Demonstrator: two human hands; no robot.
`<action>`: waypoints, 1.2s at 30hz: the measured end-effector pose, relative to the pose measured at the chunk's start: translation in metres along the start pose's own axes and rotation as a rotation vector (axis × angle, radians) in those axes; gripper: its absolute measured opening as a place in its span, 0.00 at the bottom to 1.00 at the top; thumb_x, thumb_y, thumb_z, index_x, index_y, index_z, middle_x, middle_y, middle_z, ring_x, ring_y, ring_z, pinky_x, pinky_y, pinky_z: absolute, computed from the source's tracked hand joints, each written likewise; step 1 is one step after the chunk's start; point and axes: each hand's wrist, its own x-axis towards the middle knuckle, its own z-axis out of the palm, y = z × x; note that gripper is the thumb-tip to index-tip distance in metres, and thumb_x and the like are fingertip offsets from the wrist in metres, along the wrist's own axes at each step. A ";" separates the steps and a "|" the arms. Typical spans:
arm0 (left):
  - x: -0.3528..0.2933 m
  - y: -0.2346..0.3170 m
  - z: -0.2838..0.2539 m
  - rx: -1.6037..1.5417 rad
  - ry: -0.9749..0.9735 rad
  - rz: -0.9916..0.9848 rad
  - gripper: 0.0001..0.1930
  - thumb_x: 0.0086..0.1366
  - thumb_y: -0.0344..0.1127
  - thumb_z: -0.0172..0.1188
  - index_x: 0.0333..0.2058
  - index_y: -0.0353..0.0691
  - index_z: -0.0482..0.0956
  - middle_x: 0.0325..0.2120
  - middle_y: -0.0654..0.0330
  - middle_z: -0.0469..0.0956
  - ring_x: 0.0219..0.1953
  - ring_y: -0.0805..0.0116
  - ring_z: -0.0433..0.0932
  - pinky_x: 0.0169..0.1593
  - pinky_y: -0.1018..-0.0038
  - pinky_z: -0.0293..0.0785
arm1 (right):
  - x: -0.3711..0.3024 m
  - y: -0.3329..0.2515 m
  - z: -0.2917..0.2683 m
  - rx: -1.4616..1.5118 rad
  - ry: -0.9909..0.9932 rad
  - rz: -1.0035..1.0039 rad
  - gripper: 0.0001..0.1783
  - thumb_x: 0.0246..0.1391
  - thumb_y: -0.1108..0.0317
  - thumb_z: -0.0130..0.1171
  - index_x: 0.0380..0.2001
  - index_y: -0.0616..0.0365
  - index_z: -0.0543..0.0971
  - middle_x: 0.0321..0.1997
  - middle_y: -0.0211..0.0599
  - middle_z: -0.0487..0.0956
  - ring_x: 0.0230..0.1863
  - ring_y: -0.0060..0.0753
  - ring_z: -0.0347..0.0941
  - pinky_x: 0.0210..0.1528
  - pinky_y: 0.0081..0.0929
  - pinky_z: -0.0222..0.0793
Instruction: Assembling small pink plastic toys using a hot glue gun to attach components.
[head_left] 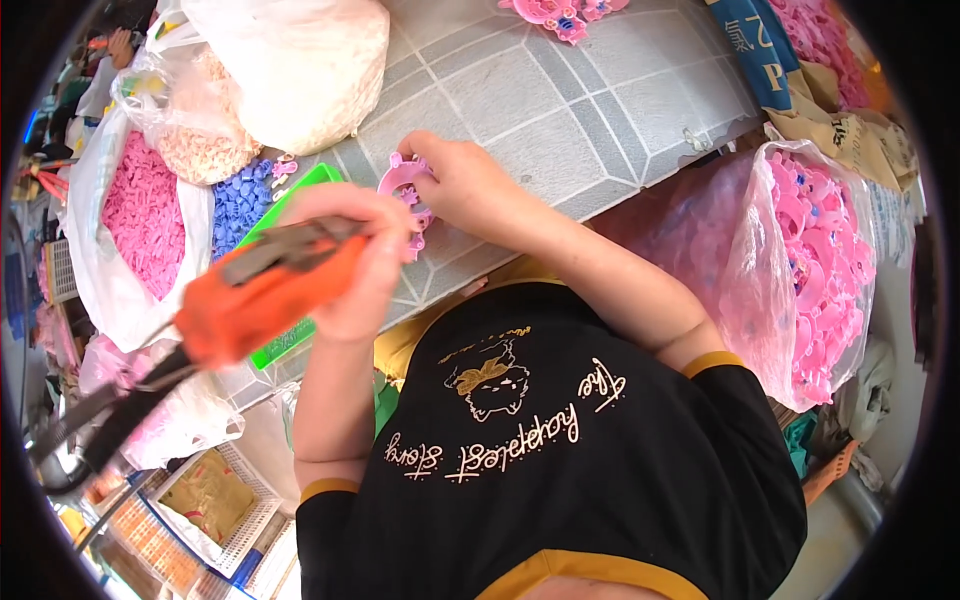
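Observation:
My left hand (365, 255) is closed around an orange electric screwdriver (275, 290), with a dark lever along its top and a dark cord trailing off to the lower left. The tool is blurred, and its tip is hidden behind my fingers. Close beside it, my right hand (462, 185) pinches a curved pink plastic part (400, 175) over the grey tiled table top (495, 110). Lower on the pink part are smaller details, partly covered by my hands.
A long green tray (325, 175) lies left, beside blue pieces (243, 200) and a white bag of pink pieces (145, 215). Behind stands a large white plastic bag (300, 70). Pink parts (565, 15) lie at the far edge. At right, a clear bag (745, 260) holds pink parts.

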 end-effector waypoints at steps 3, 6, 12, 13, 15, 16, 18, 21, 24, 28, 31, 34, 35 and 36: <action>0.004 0.011 -0.002 -0.184 0.154 0.175 0.16 0.56 0.26 0.55 0.44 0.32 0.67 0.22 0.54 0.75 0.26 0.63 0.75 0.35 0.64 0.74 | -0.002 -0.002 -0.008 0.007 -0.004 0.098 0.16 0.53 0.67 0.56 0.46 0.56 0.76 0.33 0.52 0.81 0.38 0.55 0.79 0.42 0.41 0.75; -0.005 0.021 -0.018 -0.092 0.283 0.023 0.19 0.52 0.28 0.55 0.44 0.32 0.65 0.23 0.51 0.74 0.27 0.62 0.73 0.41 0.65 0.72 | -0.009 0.021 -0.004 0.226 0.111 0.004 0.17 0.54 0.67 0.57 0.47 0.57 0.75 0.40 0.49 0.81 0.37 0.49 0.80 0.41 0.40 0.76; -0.013 0.026 -0.024 -0.171 0.311 0.116 0.13 0.57 0.27 0.52 0.41 0.35 0.65 0.16 0.62 0.61 0.22 0.72 0.62 0.33 0.72 0.58 | -0.090 -0.047 -0.129 0.553 0.323 0.224 0.15 0.62 0.67 0.53 0.52 0.55 0.73 0.34 0.33 0.79 0.21 0.18 0.72 0.23 0.21 0.70; -0.015 0.023 -0.026 -0.189 0.279 0.126 0.16 0.57 0.26 0.52 0.46 0.36 0.65 0.18 0.63 0.60 0.24 0.74 0.61 0.36 0.74 0.56 | -0.112 -0.065 -0.154 0.546 0.440 0.278 0.16 0.62 0.67 0.54 0.52 0.55 0.72 0.33 0.32 0.79 0.21 0.17 0.72 0.24 0.19 0.70; -0.017 0.020 -0.027 -0.206 0.209 0.146 0.05 0.60 0.28 0.50 0.34 0.35 0.66 0.19 0.58 0.62 0.24 0.68 0.63 0.34 0.72 0.60 | -0.156 -0.087 -0.198 0.508 0.733 0.322 0.18 0.62 0.67 0.55 0.54 0.55 0.72 0.32 0.30 0.79 0.21 0.17 0.72 0.25 0.17 0.70; -0.017 0.019 -0.027 -0.174 0.176 0.168 0.11 0.63 0.30 0.47 0.22 0.33 0.67 0.19 0.54 0.63 0.24 0.61 0.65 0.32 0.69 0.64 | -0.173 -0.089 -0.215 0.476 0.898 0.313 0.19 0.62 0.67 0.56 0.55 0.56 0.71 0.32 0.30 0.79 0.22 0.17 0.73 0.26 0.16 0.71; -0.014 0.017 -0.025 -0.264 0.150 0.135 0.10 0.63 0.28 0.46 0.22 0.32 0.67 0.19 0.53 0.63 0.24 0.60 0.66 0.32 0.68 0.64 | -0.212 -0.085 -0.254 0.148 1.117 0.242 0.20 0.62 0.67 0.57 0.56 0.59 0.71 0.32 0.32 0.79 0.22 0.17 0.73 0.27 0.16 0.72; -0.013 0.015 -0.022 -0.259 0.179 0.129 0.10 0.63 0.28 0.45 0.23 0.32 0.67 0.19 0.53 0.63 0.24 0.60 0.66 0.32 0.67 0.64 | -0.247 -0.079 -0.300 -0.048 1.259 0.360 0.21 0.62 0.66 0.57 0.56 0.61 0.72 0.31 0.32 0.79 0.24 0.18 0.75 0.27 0.17 0.72; -0.006 0.022 -0.011 -0.287 0.306 0.031 0.09 0.62 0.27 0.46 0.22 0.34 0.67 0.19 0.54 0.63 0.24 0.61 0.66 0.32 0.67 0.63 | -0.264 -0.055 -0.314 -0.050 1.170 0.507 0.21 0.60 0.66 0.58 0.55 0.62 0.73 0.35 0.36 0.80 0.25 0.21 0.76 0.29 0.19 0.73; -0.011 0.011 -0.034 -0.155 0.176 0.194 0.06 0.59 0.25 0.50 0.36 0.35 0.68 0.18 0.59 0.62 0.23 0.68 0.64 0.35 0.71 0.60 | -0.255 -0.037 -0.308 -1.407 1.017 0.456 0.23 0.57 0.65 0.60 0.54 0.64 0.73 0.49 0.46 0.78 0.29 0.26 0.79 0.31 0.23 0.74; -0.015 0.016 -0.027 -0.117 0.324 0.094 0.13 0.57 0.27 0.52 0.41 0.35 0.65 0.16 0.61 0.62 0.21 0.72 0.63 0.33 0.73 0.59 | -0.201 -0.072 -0.264 -1.461 1.168 0.288 0.21 0.56 0.68 0.60 0.52 0.61 0.75 0.49 0.46 0.77 0.29 0.29 0.77 0.32 0.24 0.73; -0.007 0.015 -0.020 -0.128 0.305 0.074 0.11 0.56 0.28 0.53 0.37 0.32 0.65 0.15 0.59 0.65 0.18 0.69 0.65 0.30 0.70 0.67 | -0.155 -0.073 -0.220 -0.843 1.082 0.102 0.20 0.51 0.75 0.63 0.50 0.60 0.76 0.44 0.42 0.77 0.26 0.36 0.71 0.33 0.27 0.69; -0.008 0.016 -0.018 -0.095 0.335 0.088 0.11 0.56 0.28 0.53 0.37 0.32 0.65 0.15 0.59 0.65 0.18 0.69 0.65 0.30 0.70 0.67 | -0.135 -0.066 -0.208 -0.708 0.982 0.085 0.20 0.51 0.75 0.63 0.49 0.60 0.76 0.43 0.43 0.77 0.26 0.35 0.72 0.33 0.27 0.70; -0.009 0.016 -0.016 -0.114 0.268 0.111 0.13 0.56 0.27 0.53 0.41 0.33 0.66 0.16 0.60 0.65 0.19 0.71 0.65 0.31 0.71 0.65 | -0.114 -0.059 -0.196 -0.580 0.879 0.070 0.20 0.51 0.74 0.63 0.49 0.60 0.76 0.43 0.44 0.77 0.27 0.35 0.72 0.33 0.27 0.70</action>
